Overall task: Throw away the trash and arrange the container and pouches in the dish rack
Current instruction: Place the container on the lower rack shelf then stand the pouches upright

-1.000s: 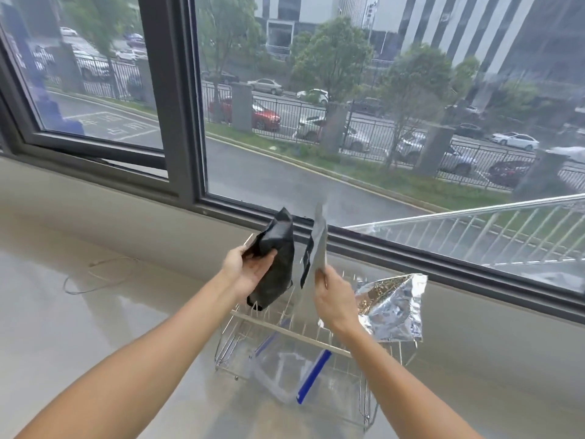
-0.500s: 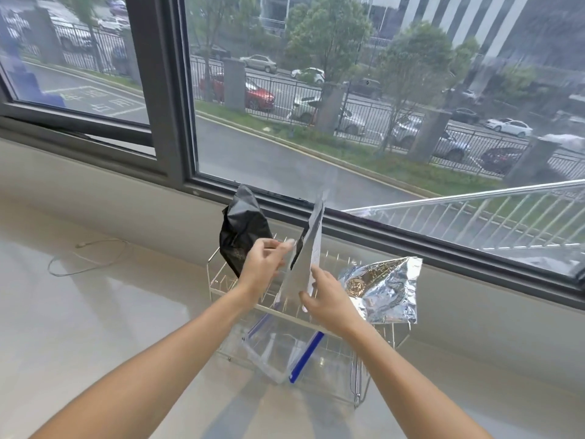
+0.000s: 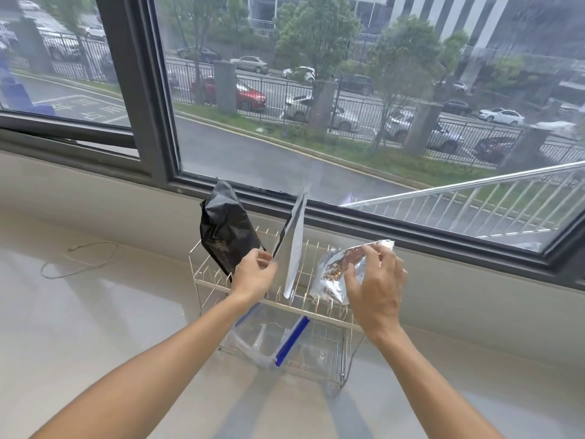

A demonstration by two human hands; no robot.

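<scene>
Both our arms are stretched out in front, bare to past the elbow.

Our left hand [image 3: 254,275] is up at about chest line, wrist bent a bit, thumb and fingers pinched together around a thin edge, knuckles facing us. Our right hand [image 3: 376,280] sits a little further right and slightly lower, back of the hand toward us, fingers spread and loosely curved, tips resting on something shiny. The two hands are near each other but not touching, forearms angling in from the bottom corners.
</scene>
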